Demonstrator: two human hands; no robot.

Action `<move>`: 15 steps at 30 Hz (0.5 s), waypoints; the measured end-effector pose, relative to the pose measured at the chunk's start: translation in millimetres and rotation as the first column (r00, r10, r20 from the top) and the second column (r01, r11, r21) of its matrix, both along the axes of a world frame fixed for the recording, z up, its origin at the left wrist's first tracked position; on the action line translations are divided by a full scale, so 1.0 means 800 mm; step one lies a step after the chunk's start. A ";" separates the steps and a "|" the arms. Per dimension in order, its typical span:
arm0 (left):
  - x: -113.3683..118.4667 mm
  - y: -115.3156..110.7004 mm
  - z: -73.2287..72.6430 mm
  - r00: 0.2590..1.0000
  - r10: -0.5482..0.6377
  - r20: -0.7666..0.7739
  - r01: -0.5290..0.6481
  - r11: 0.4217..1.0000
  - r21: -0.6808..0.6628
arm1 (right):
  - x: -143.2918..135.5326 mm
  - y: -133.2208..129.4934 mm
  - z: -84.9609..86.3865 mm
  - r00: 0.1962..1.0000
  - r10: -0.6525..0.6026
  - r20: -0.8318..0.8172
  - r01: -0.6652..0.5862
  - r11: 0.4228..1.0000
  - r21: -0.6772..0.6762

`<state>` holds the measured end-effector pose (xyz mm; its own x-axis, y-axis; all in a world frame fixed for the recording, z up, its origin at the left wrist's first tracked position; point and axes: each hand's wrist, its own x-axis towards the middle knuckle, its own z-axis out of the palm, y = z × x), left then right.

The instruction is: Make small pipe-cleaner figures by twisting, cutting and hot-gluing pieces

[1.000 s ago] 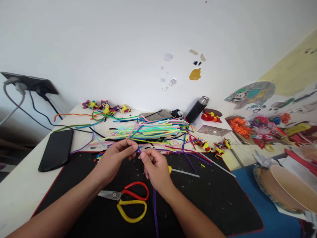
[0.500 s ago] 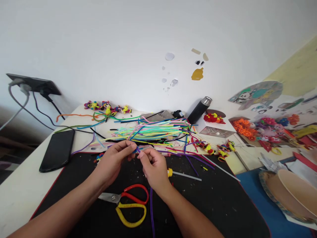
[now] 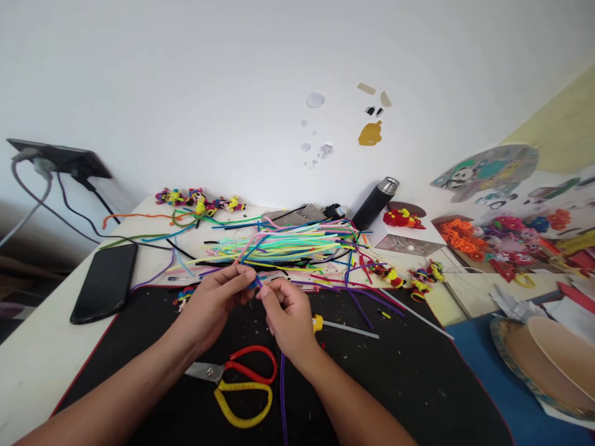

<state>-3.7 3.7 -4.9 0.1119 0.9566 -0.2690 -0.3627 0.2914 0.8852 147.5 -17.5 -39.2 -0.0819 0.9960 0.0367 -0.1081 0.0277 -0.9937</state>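
Note:
My left hand (image 3: 218,303) is closed, thumb and forefinger pinching a short purple-blue pipe cleaner (image 3: 259,282) above the black mat. Close beside it, my right hand (image 3: 290,316) pinches the same piece with thumb and forefinger; the other fingers are curled. A long purple strand (image 3: 283,399) hangs or lies below the right hand, and I cannot tell whether it joins the held piece. Scissors (image 3: 211,371) with one red and one yellow handle lie on the mat under my forearms. Behind the hands is a heap of coloured pipe cleaners (image 3: 283,248).
A black phone (image 3: 105,285) lies at left. Small pipe-cleaner figures (image 3: 199,201) sit at the back. A dark flask (image 3: 375,204) leans by a white box (image 3: 409,238). Right of my hand lies a yellow-ended pale rod (image 3: 351,329). A beige bowl (image 3: 562,353) stands far right.
The view has shifted slightly. Both hands keep nearly the same pinch on the pipe cleaner, with only a tiny movement of the fingers.

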 end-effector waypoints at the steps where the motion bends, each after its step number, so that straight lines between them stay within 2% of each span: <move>1: 0.001 0.000 0.001 1.000 -0.001 0.001 0.001 1.000 -0.005 | 0.001 0.000 0.000 1.000 0.001 0.003 0.000 1.000 -0.003; 10: 0.006 -0.002 0.009 0.997 -0.013 0.077 0.023 0.992 -0.127 | 0.009 -0.003 0.004 0.997 0.061 -0.044 -0.062 0.998 -0.016; 15: 0.004 -0.005 0.013 0.989 -0.086 0.124 0.107 0.979 -0.174 | 0.016 -0.006 -0.001 0.994 0.101 -0.050 -0.102 0.995 -0.018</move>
